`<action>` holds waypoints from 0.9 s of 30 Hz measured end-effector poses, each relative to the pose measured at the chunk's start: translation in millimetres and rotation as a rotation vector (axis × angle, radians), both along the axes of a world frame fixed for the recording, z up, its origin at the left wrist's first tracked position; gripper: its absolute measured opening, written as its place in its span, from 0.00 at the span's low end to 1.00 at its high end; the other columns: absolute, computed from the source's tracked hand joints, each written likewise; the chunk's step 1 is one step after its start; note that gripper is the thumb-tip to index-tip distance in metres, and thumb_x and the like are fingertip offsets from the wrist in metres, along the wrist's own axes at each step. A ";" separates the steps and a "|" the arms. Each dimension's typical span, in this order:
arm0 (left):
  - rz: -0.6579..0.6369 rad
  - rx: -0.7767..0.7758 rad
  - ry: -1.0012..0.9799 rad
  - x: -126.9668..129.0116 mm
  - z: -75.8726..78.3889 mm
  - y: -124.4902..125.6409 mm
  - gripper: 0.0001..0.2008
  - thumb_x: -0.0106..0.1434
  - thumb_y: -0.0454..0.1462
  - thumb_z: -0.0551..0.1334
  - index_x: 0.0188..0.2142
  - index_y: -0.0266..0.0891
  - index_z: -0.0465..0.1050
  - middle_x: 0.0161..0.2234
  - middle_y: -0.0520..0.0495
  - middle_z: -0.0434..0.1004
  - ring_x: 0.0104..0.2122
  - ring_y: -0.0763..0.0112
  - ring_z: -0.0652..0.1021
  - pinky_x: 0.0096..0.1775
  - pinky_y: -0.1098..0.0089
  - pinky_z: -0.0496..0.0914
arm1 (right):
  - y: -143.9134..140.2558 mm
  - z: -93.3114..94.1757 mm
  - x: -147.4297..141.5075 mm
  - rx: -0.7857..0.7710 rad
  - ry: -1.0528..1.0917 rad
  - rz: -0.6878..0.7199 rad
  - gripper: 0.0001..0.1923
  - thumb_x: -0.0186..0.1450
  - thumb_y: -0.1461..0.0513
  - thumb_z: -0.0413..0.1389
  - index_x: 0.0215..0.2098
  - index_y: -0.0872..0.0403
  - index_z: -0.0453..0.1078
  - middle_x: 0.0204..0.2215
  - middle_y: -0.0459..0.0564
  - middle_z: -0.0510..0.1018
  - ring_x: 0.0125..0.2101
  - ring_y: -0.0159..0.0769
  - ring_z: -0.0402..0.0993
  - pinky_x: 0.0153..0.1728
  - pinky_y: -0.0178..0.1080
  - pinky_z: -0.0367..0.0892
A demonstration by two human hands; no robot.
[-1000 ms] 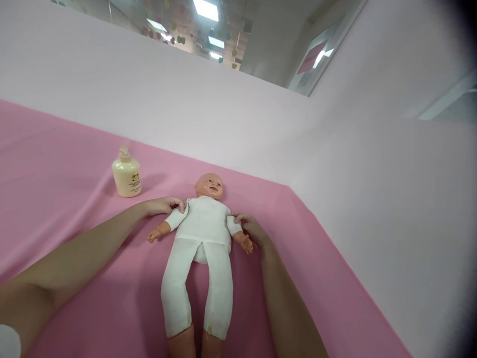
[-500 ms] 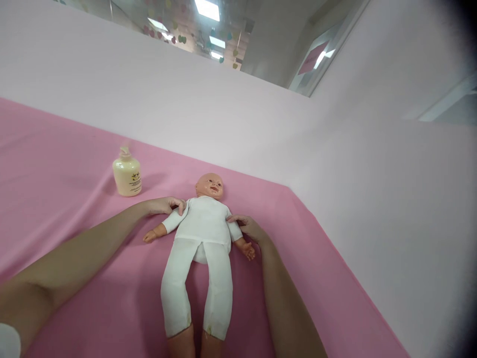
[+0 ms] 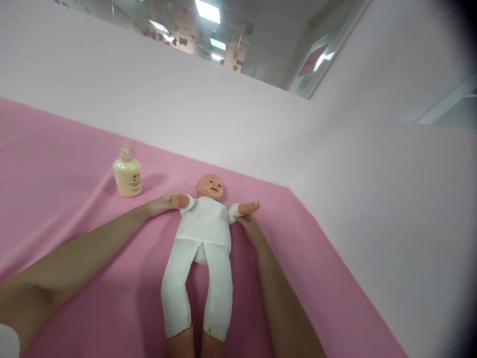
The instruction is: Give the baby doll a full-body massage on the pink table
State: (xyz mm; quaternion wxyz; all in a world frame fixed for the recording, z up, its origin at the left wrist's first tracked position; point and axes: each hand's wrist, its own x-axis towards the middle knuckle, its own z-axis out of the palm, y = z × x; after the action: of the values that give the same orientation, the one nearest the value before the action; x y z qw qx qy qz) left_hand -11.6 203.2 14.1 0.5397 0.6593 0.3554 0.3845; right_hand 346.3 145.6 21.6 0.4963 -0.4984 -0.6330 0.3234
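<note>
A baby doll (image 3: 203, 221) in a white cloth top and trousers lies on its back, head toward the wall. Both of its forearms are raised off the cloth and point outward. My left hand (image 3: 166, 203) is at the doll's arm on the left, its fingers mostly hidden behind the doll's hand and sleeve. On the other side, my right hand (image 3: 250, 227) holds the doll's other arm from below near the white sleeve, with its fingertips partly covered. The doll's feet run out of the picture at the bottom.
A pale yellow pump bottle (image 3: 127, 176) stands left of the doll's head. Pink cloth (image 3: 298, 278) covers the surface beneath. A white wall (image 3: 208, 119) rises behind, with a mirror or window (image 3: 276, 44) above it.
Both doll arms have swung up from lying down and outward. My hands have moved with them, from resting on top of the sleeves to behind or beneath the arms.
</note>
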 end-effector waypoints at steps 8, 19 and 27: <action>0.115 -0.006 -0.115 8.3 -8.4 1.4 0.35 0.50 0.49 0.71 0.52 0.41 0.58 0.30 0.51 0.79 0.33 0.62 0.80 0.40 0.61 0.72 | -6.1 -6.1 -5.7 0.040 -0.019 -0.220 0.24 0.64 0.52 0.53 0.54 0.52 0.57 0.50 0.56 0.73 0.46 0.39 0.72 0.51 0.47 0.68; 0.249 0.272 0.078 13.1 -12.0 -4.8 0.26 0.62 0.46 0.60 0.55 0.44 0.55 0.43 0.47 0.71 0.36 0.69 0.76 0.39 0.65 0.72 | -5.0 -10.3 -8.1 0.025 -0.147 -0.124 0.26 0.66 0.48 0.51 0.58 0.51 0.61 0.56 0.57 0.69 0.54 0.41 0.69 0.54 0.47 0.66; 0.323 0.344 0.263 10.5 -12.7 -1.4 0.27 0.63 0.51 0.56 0.56 0.39 0.68 0.51 0.40 0.72 0.45 0.61 0.75 0.48 0.62 0.70 | -1.9 -12.4 -8.3 -0.027 -0.138 -0.132 0.27 0.64 0.48 0.51 0.57 0.53 0.64 0.55 0.56 0.71 0.53 0.42 0.69 0.56 0.47 0.64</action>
State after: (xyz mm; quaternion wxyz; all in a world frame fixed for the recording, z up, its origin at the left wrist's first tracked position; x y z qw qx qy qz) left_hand -1.1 201.8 1.4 0.3005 0.7203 0.4523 0.4316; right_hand 338.0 143.8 9.2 0.4651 -0.5665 -0.6271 0.2637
